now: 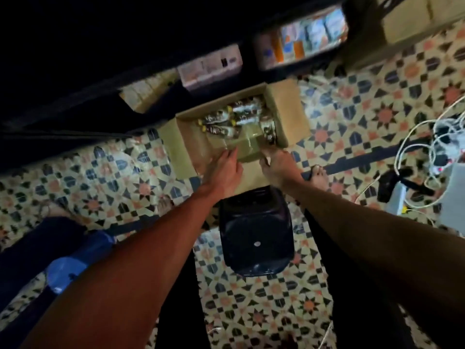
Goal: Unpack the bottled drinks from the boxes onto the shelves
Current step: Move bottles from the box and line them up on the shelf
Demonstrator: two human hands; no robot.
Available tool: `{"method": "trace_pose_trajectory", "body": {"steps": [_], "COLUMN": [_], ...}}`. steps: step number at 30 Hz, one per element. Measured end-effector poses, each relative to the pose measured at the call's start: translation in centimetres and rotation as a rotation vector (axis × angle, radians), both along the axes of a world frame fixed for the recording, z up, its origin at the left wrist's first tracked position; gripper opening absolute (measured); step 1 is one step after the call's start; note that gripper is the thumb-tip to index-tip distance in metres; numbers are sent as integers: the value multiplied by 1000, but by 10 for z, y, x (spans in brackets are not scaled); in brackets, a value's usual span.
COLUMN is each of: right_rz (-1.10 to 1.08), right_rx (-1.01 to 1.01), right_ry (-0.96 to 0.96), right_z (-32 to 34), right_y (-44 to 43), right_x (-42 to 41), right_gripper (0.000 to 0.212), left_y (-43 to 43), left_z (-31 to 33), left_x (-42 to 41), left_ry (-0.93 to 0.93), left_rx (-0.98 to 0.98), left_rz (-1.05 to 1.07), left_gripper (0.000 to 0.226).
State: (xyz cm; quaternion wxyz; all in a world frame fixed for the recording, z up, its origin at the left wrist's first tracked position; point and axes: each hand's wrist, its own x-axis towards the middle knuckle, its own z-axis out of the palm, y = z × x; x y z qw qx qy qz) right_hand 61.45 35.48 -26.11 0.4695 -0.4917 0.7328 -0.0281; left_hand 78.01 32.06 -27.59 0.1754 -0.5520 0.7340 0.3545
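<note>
An open cardboard box sits on the tiled floor below dark shelves. Several bottled drinks with yellow caps lie on their sides inside it, wrapped in shiny plastic. A taped inner flap covers the near part of the box. My left hand rests with straight fingers on the left side of that flap. My right hand grips the flap's right edge, fingers curled around it. The bottles under the flap are hidden.
A dark plastic stool stands just in front of the box, between my arms. Shelves at the top hold packaged goods. White cables and a power strip lie at the right. A blue object is at lower left.
</note>
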Motion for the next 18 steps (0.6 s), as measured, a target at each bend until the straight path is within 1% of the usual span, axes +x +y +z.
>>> {"method": "trace_pose_trajectory", "body": {"steps": [2,5,7,9,10,13,15,16,17,18], "right_rz": [7,40,140,272,334,539,696,750,801,866], "right_rx": [13,57,100,132,142,139,171,192,211,182], "right_ry": [-29,-45,-36,-5,8,113,203,236,270,299], "right_z": [-38,-88,-117,-148,-161,-195,-214,-228,-238,-254], "right_y": [-6,-19,-30,-42,-49,-66,-76,-80,-85,-87], "right_x": [-1,-5,-11,-20,-23,-32,-31,-30,-29,-30], "right_gripper": [34,39,41,38,35,35,36,34,32,33], "left_y": [-3,-10,-15,-21,-25,-38,-47,-53,-58,-64], "left_z": [-40,-90,-117,-148,-164,-210,-231,-239,-249,-255], "left_x": [0,0,1,1,0,-5,-9,-10,-11,-12], "left_ry": [-4,-6,-26,-42,-44,-70,-46,-8,45,98], "left_rx": [5,-7,-2,15,33,121,229,296,375,485], "left_rz": [-11,-12,-3,16,59,331,544,673,845,1032], "left_gripper": [50,45,42,39,36,25,28,32,37,40]}}
